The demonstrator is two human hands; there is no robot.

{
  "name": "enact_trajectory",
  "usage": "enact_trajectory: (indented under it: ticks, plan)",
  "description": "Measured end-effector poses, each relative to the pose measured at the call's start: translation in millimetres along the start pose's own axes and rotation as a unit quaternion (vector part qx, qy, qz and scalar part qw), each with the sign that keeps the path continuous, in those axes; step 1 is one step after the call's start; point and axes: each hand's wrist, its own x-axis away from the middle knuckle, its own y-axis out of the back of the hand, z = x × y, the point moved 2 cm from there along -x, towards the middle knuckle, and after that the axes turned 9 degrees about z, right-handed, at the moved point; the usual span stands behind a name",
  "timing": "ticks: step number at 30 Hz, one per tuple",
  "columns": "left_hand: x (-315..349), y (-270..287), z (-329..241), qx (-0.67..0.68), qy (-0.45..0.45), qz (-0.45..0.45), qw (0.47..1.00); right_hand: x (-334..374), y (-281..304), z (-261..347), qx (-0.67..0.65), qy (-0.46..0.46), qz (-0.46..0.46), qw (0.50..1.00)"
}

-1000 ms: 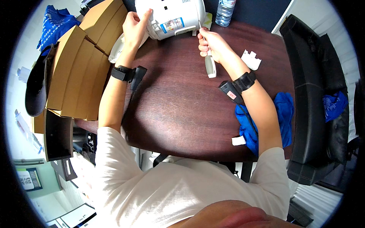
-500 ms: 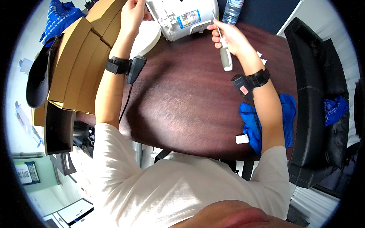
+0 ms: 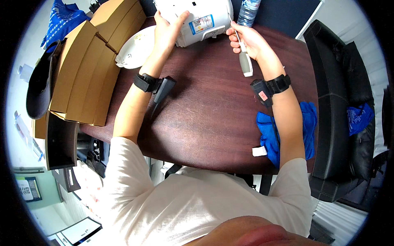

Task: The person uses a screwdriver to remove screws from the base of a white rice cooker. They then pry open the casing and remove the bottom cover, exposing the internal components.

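Observation:
A rounded white appliance (image 3: 223,14), like a rice cooker body, lies on its side at the far end of the table, cut by the upper picture edge. It carries a blue-bordered label. My left hand (image 3: 169,33) grips its near left part, thumb stretched over the shell and fingers apart from it at the edge. My right hand (image 3: 250,39) is closed around the shaft of a screwdriver (image 3: 245,64), whose grey and white handle points back toward me. The shaft reaches up beside the appliance's right end; its tip is hard to make out.
Left of the appliance lies a round white dish-like part (image 3: 135,49). Brown cardboard boxes (image 3: 82,78) stand along the left edge. A water bottle (image 3: 248,12) is at the far right, a blue cloth (image 3: 269,135) under my right forearm, and a black sofa (image 3: 328,110) beyond the table (image 3: 205,123).
My left hand has moved right and nearer, onto the front of the appliance. The appliance has turned, showing a smoother side, and more of the white round part shows. My right hand stays nearly still.

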Motion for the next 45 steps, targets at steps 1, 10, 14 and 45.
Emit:
enact_trajectory:
  ticks: [1, 10, 14, 45]
  plan:
    - [1.0, -1.4, 2.3, -0.012, -0.025, -0.004, 1.0, -1.8, -0.9, -0.4, -0.004, 0.004, 0.002, 1.0]
    - [0.0, 6.3, -10.6, 0.035, -0.018, -0.046, 0.998, 10.4, -6.0, 5.8, -0.029, -0.014, 0.004, 0.999]
    - [-1.4, 25.0, -13.9, 0.006, 0.034, -0.016, 0.999, 31.1, -16.0, 16.4, -0.081, -0.05, 0.056, 0.994]
    - [11.8, -28.8, -105.3, -0.579, -0.223, -0.042, 0.783, 68.2, -42.9, 39.4, 0.454, 0.05, -0.101, 0.884]
